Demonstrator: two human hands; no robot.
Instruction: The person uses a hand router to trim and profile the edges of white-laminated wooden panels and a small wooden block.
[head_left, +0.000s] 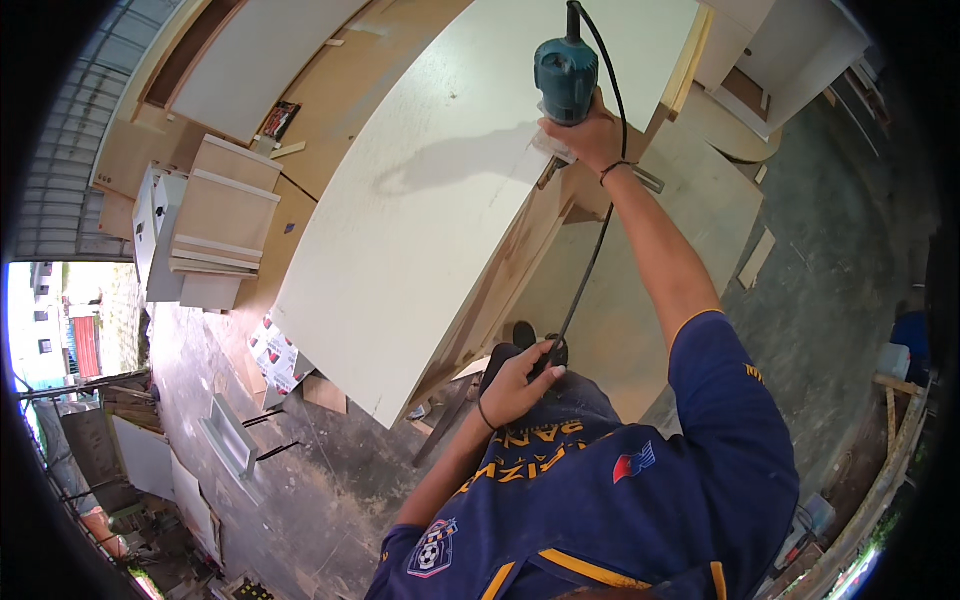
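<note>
My right hand (pixel 592 138) is wrapped round the lower part of a teal trim router (pixel 567 82), which stands upright at the right edge of a large white panel (pixel 400 250). Its clear base rests at that edge; the bit is hidden. From the router's top, a black power cord (pixel 592 270) loops over my right wrist and runs down toward my body. Close to my waist, the fingers of my left hand (pixel 515 386) are closed on this cord. The panel forms the top of a wooden cabinet-like box, whose bare side (pixel 500 290) shows below the edge.
Stacked boards and drawer-like boxes (pixel 222 210) stand at the left beside a brown sheet (pixel 370 60). A large flat board (pixel 660 210) lies right of the workpiece. On the concrete floor, a small grey metal-legged piece (pixel 232 440) lies at lower left. White cabinets (pixel 790 60) stand far right.
</note>
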